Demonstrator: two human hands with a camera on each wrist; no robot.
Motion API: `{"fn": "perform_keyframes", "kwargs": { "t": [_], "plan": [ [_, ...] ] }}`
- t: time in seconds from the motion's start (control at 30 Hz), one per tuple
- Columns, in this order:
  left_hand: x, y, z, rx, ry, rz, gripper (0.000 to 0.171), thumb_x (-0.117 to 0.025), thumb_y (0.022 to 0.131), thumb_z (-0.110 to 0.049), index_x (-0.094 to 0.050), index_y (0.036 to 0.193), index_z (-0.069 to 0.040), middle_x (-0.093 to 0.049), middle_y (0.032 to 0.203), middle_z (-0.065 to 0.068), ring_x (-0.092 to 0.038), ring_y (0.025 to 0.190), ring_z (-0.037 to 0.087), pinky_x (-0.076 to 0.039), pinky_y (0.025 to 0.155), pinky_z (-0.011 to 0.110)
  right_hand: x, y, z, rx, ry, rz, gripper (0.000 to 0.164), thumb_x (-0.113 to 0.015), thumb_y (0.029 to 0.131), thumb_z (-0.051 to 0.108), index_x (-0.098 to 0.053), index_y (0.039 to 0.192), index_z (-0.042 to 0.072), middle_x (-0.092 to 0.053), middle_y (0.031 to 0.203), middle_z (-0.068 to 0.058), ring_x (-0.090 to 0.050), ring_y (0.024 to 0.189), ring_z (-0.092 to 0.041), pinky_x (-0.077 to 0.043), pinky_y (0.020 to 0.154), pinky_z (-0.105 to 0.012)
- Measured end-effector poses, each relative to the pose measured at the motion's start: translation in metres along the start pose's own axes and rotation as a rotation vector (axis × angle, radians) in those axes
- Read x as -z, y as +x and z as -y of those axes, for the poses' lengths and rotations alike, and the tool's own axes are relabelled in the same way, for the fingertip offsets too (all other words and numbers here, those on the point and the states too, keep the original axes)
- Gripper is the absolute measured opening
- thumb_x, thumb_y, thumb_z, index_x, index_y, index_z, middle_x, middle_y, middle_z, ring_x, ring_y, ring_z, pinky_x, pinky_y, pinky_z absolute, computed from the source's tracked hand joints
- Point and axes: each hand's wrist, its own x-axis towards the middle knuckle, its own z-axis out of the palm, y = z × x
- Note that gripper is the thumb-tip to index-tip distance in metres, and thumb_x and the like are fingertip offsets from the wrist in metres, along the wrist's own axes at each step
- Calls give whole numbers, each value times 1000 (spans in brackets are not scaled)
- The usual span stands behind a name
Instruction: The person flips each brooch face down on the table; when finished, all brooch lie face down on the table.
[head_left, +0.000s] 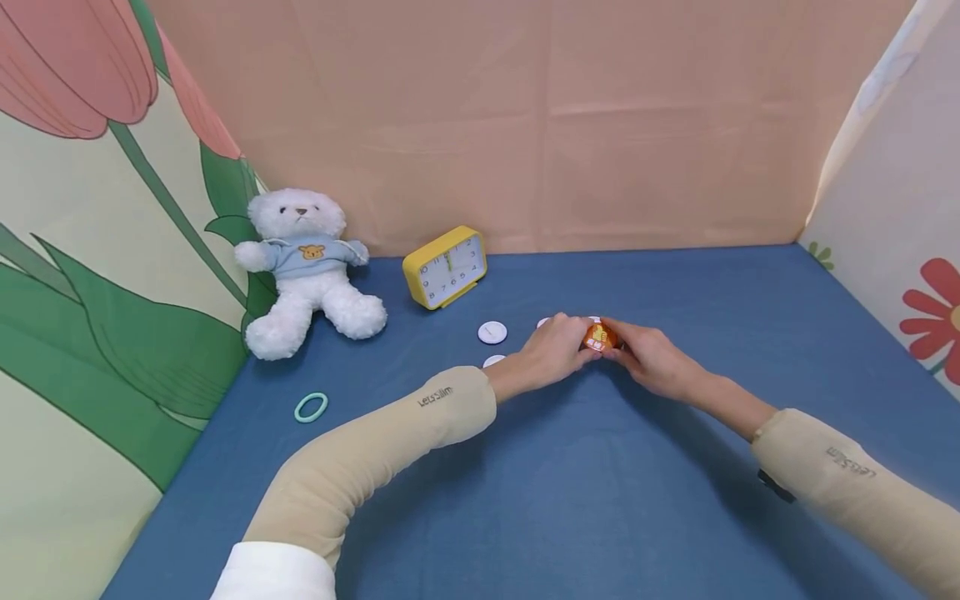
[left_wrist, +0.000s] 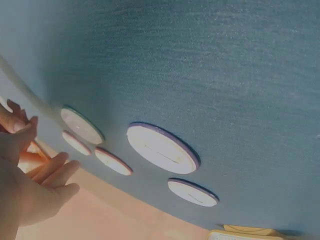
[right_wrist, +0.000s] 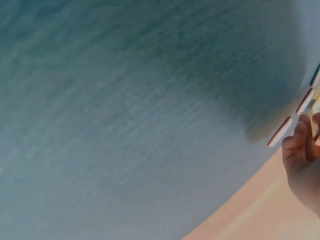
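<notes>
A round orange badge [head_left: 600,335] with a yellow figure and white lettering is held up between both hands over the far middle of the table. My left hand [head_left: 557,346] pinches its left edge, the thumb low and the fingers above. On the other side, my right hand [head_left: 654,358] pinches the right edge. White round discs [head_left: 492,332] with coloured rims lie flat beside and behind the left hand; some are partly covered by it. In the left wrist view several discs [left_wrist: 162,148] show thin lines on their white faces. The right wrist view catches my right hand [right_wrist: 302,165] only at its edge.
A yellow alarm clock [head_left: 446,267] stands at the back, left of the discs. Farther left, a white teddy bear [head_left: 318,267] in a blue top sits against the wall. A mint-green ring [head_left: 311,407] lies on the blue cloth [head_left: 570,500]. A peach curtain [head_left: 525,125] closes off the back.
</notes>
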Motion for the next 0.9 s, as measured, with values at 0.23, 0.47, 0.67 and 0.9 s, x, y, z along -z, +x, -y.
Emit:
{"fn": "perform_keyframes", "kwargs": {
  "t": [0.23,0.47,0.67,0.9],
  "plan": [
    [1,0,3,15,-1,8,27,-72,90,-23,-70,111,-6,-72,95,3,-63,76,10,-50,67,24,-4,6,3,-56,50,-69,17,-54,100,5,-68,102,-4,-64,75,-6,-54,61,-12,-47,57,-30],
    [-4,-5,2,-19,10,-7,46,-70,92,-22,-55,130,-1,-70,102,9,-68,87,15,-53,72,24,-1,12,9,-304,179,-40,40,-45,105,23,-64,77,3,-58,62,-5,-45,47,-15,-39,48,-29],
    [-6,-9,4,-84,131,-8,54,-69,93,-26,-47,138,-5,-70,100,7,-67,86,17,-53,73,28,1,14,13,-421,338,50,51,-37,107,30,-56,73,-3,-50,56,-6,-49,45,-20,-39,46,-30],
    [-7,-10,9,-162,287,0,55,-67,94,-31,-49,139,-5,-71,95,3,-64,89,19,-51,84,31,-2,13,11,-458,449,91,48,-36,108,25,-53,77,-7,-50,60,-8,-51,48,-20,-46,50,-33]
  ]
}}
